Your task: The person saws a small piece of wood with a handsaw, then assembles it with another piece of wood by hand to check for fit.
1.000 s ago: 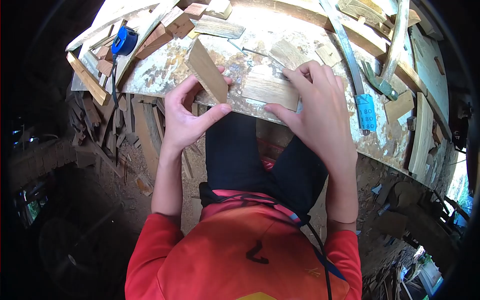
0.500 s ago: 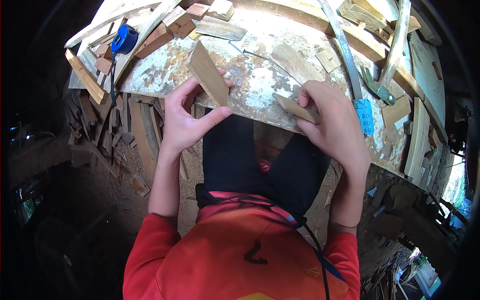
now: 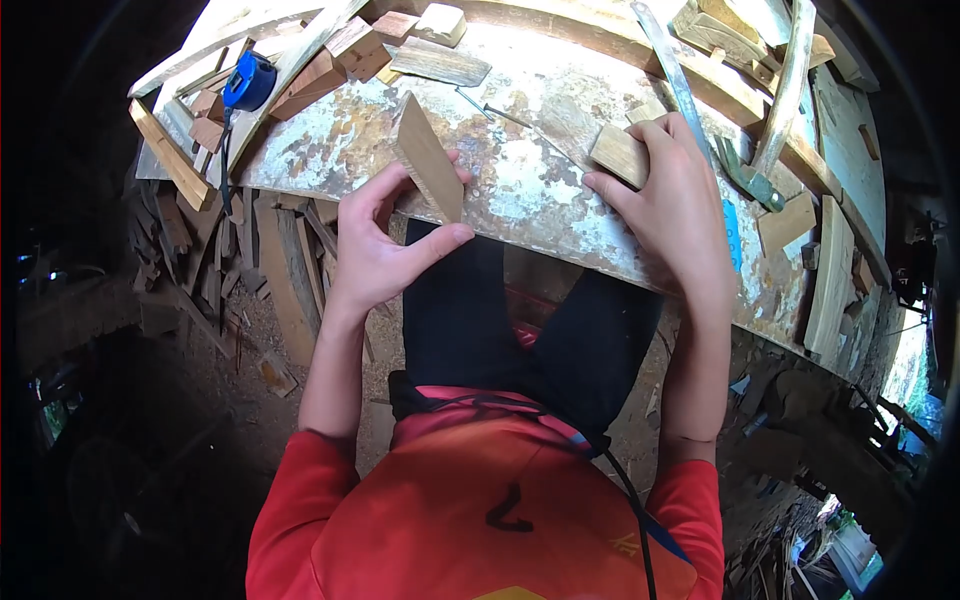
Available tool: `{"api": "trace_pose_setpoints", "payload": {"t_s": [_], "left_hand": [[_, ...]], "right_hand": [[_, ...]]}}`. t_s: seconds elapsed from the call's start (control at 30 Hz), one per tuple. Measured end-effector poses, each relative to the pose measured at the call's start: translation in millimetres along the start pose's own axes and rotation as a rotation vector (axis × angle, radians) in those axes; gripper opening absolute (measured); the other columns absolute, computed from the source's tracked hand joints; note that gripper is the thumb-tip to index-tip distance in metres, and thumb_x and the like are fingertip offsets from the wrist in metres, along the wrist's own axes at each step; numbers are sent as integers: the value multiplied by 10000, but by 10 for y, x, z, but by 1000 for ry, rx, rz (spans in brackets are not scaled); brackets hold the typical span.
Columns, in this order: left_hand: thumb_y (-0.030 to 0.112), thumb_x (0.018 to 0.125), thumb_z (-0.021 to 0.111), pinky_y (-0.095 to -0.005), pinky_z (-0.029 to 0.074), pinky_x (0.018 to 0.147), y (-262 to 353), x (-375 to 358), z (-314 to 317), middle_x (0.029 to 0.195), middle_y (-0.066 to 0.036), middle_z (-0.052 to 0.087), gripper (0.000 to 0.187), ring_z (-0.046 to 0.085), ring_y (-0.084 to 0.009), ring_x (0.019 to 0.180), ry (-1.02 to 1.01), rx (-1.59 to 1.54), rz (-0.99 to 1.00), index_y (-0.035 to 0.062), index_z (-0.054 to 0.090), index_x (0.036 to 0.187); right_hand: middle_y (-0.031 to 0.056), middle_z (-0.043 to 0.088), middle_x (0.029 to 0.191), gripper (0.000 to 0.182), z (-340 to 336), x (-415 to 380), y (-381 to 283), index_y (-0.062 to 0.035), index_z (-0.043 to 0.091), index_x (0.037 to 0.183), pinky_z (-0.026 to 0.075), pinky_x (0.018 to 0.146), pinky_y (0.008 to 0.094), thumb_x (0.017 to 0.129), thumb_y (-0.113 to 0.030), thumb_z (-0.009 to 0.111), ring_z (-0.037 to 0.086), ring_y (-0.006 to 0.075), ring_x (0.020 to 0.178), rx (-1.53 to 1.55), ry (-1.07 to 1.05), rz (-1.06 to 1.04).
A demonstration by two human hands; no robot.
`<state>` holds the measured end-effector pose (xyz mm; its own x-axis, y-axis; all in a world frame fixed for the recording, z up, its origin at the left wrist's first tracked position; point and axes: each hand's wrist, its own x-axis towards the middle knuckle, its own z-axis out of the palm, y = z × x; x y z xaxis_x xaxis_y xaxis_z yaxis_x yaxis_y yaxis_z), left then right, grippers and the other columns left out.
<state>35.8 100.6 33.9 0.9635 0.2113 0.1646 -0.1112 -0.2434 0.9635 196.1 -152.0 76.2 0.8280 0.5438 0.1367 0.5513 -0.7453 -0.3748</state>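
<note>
My left hand pinches a flat, slanted-edge piece of wood between thumb and fingers, held tilted up at the bench's front edge. A smaller wood block sits between the thumb and fingers of my right hand, over the worktop. Behind that block lies another light wood offcut, partly covered by my right hand. Two nails, a bluish one and a dark one, rest on the bench between and beyond my hands.
The paint-spotted workbench carries a blue tape measure and several wood blocks at the left. A hammer and a long metal blade lie to the right. Scrap wood is heaped below the left edge.
My right hand has moved forward and up over the bench with its block, turning the block's broad face into view. The left hand and its wood piece have barely shifted.
</note>
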Motion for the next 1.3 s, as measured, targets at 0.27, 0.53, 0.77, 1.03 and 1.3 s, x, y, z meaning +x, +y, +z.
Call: {"api": "trace_pose_setpoints", "payload": {"t_s": [0.27,0.53,0.77,1.03,1.3], "left_hand": [[88,841,908,-401,485,1158,28,8,-4,1272,-170,772,645,705,-233,1244,2,-4,-21,-79,642,1404],[73,833,913,-390,504,1138,75,91,35,1283,-168,768,657,705,-230,1243,-12,5,-9,-81,639,1410],[93,760,972,-350,544,1078,145,198,73,1249,-105,784,626,733,-197,1179,-48,137,86,8,724,1329],[161,693,1019,-378,566,1017,79,311,145,1224,-138,769,650,732,-250,1151,-115,402,271,25,739,1264],[156,686,1000,-392,594,963,10,396,123,1165,-140,782,624,738,-299,1079,-131,445,302,29,759,1247]], "right_hand": [[163,655,1071,534,-111,-194,-98,-11,650,1149,528,915,480,742,-185,949,659,425,1036,237,-220,-319],[149,681,1083,536,50,-127,-51,-15,650,1141,532,919,463,696,-92,939,655,394,1065,208,-27,-285],[123,729,1126,599,47,-134,-33,-25,669,1172,554,957,429,624,1,910,680,360,1092,323,-124,-434],[81,683,1103,664,157,-160,119,24,717,1201,569,877,326,670,-190,1053,694,184,1000,827,128,-232],[93,690,1135,701,524,-206,-132,20,706,1196,608,934,320,638,-204,1067,731,188,1055,1048,131,-216]]}}
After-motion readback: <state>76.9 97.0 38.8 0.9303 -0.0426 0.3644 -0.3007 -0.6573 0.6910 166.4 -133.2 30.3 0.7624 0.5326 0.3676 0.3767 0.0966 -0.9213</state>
